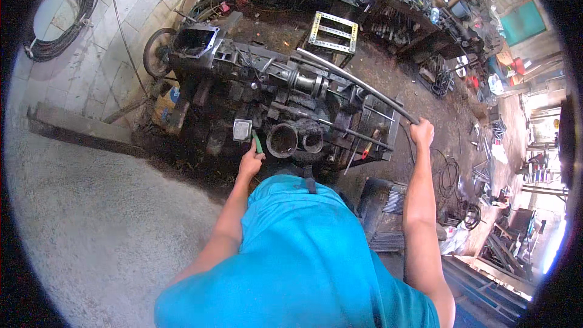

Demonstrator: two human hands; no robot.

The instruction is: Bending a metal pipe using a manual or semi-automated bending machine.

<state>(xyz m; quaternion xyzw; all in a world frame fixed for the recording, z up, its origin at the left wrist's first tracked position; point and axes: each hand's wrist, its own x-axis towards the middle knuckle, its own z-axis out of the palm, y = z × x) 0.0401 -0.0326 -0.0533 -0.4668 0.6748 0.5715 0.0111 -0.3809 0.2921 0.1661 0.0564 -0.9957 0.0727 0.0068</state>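
My right hand (422, 133) is closed round the near end of a long grey metal pipe (358, 83). The pipe slants up and left over a dark, greasy lathe-like machine (261, 64). My left hand (250, 162) is closed on a green handle (257, 143), whose working end I cannot make out. Just beyond that hand is a small pale square tray (242, 130); whether the handle joins it is unclear. Two round, open-topped cans (283, 140) stand right of the left hand, in front of the machine.
A white perforated metal frame (333, 33) stands behind the machine. Coiled black cable (67, 15) hangs on the block wall at left. A cluttered workbench (404, 21) runs along the far right. A stack of metal parts (382, 212) lies near my right forearm.
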